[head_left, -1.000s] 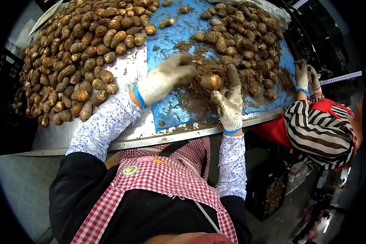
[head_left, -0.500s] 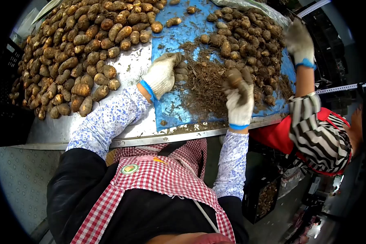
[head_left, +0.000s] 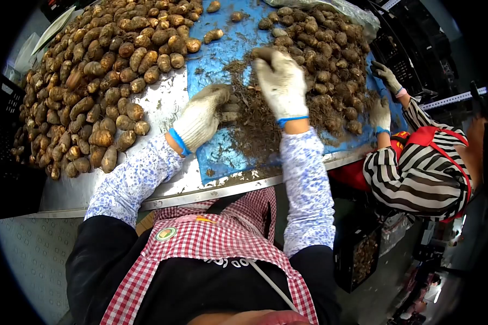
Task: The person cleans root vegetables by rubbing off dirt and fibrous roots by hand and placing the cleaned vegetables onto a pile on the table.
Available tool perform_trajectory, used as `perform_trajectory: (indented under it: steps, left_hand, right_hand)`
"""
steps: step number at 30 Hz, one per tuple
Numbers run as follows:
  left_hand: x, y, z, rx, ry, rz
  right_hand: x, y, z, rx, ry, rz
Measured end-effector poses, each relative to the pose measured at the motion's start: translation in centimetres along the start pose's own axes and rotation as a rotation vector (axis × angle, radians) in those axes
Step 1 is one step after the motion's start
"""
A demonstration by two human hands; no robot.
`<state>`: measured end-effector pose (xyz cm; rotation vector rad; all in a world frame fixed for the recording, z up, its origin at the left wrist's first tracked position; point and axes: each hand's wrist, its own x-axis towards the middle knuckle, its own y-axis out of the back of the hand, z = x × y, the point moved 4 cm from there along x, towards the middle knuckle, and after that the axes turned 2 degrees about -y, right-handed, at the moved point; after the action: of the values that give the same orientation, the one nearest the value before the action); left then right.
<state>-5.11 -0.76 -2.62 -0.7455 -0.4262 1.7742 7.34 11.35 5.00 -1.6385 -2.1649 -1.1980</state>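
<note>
— Blue first: why do we find that sheet [head_left: 212, 157] on the worktop [head_left: 162, 201]?

— Perhaps to catch the loose roots [head_left: 252, 135] we see strewn over its middle.

— And the left grip [head_left: 203, 111]?

— Over the sheet's left part, fingers curled inward, palm hidden; we cannot tell whether they enclose anything.

— The right grip [head_left: 281, 84]?

— Above the sheet's middle, a little farther out than the left one, fingers bent. Its back faces us, so again we cannot tell.

— Where are the tubers, then?

— Rooty tubers [head_left: 322, 76] heap on the sheet's right side; smoother tubers [head_left: 112, 96] heap left of the sheet, on bare metal, probably so the two don't mix.
</note>
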Motion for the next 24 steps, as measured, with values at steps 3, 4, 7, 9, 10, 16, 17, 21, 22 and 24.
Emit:
perform_trajectory:
  steps: [3,4,7,9,10,16,17,21,22,24]
  left_hand:
    - [-0.1,-1.5,0.7,0.126,0.011,-0.11]
    - [0.0,-1.8,0.4,0.139,0.006,-0.222]
    - [0.1,-3.9,0.1,0.457,0.085,-0.357]
    - [-0.4,-5.9,1.1,0.743,0.069,-0.25]
    - [-0.2,-5.9,1.4,0.848,0.056,-0.197]
    - [3.9,-4.3,0.9,0.654,-0.179,-0.1]
    - [3.5,-5.2,1.2,0.558,-0.176,-0.119]
    - [2.6,-7.1,-0.5,0.519,0.016,-0.077]
    - [4.1,-6.4,-1.7,0.665,-0.124,-0.068]
    - [6.0,-5.4,-3.3,1.378,-1.11,0.041]
  right_hand:
    - [0.8,3.7,3.4,-1.04,-0.042,-0.339]
    - [0.5,4.3,5.2,-1.132,-0.033,-0.398]
    - [0.1,4.5,8.2,-1.143,0.008,-0.525]
    - [0.6,4.7,8.2,-1.021,-0.087,-0.56]
    - [0.8,4.6,8.0,-0.955,-0.137,-0.572]
    - [-3.7,6.2,-0.2,0.5,-0.336,-0.282]
    - [-4.7,5.7,-0.5,0.622,-0.339,-0.27]
    - [-6.3,5.1,-3.2,-0.346,0.232,-0.069]
    - [-6.5,5.1,-2.6,-0.306,0.108,-0.04]
    - [-7.7,4.6,-0.1,-0.225,-0.137,0.009]
